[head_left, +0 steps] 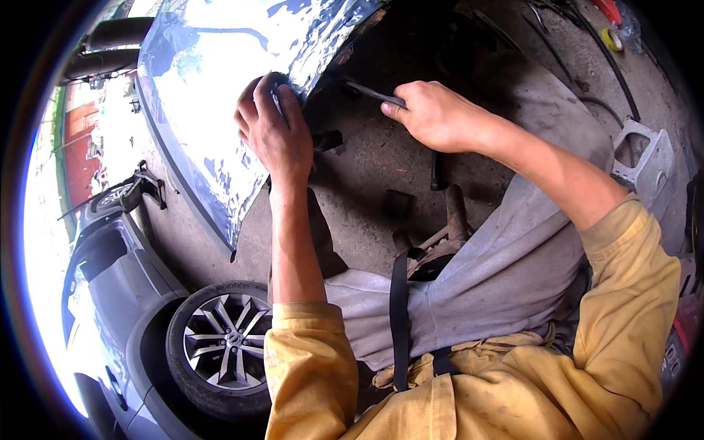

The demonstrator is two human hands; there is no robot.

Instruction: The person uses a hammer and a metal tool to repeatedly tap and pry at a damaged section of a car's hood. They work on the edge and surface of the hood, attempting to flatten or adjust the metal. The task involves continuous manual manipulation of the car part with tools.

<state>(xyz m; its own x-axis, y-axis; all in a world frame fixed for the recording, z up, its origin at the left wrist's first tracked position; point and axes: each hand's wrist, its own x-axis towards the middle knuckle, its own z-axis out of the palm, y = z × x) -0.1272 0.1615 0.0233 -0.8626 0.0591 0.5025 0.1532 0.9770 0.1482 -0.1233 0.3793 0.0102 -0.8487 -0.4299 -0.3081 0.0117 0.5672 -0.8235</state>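
A shiny blue-white sheet-metal car panel (213, 62) spreads across the upper left, its surface rippled by reflections near the right edge. My left hand (273, 125) rests against that panel with fingers curled; something dark shows between them, mostly hidden, and I cannot make out its kind. To the right, my right hand (422, 110) is closed round a dark slim bar-like tool (370, 93). The tool points left toward the panel's edge, where its far end runs into shadow and is hard to see.
A grey car (121, 293) with a spoked wheel (227, 337) stands at the lower left. My legs in grey trousers (506, 271) lie spread below my arms. A light grey metal stand (645, 158), a dark hose (605, 55) and yellow tape (611, 39) are at the right.
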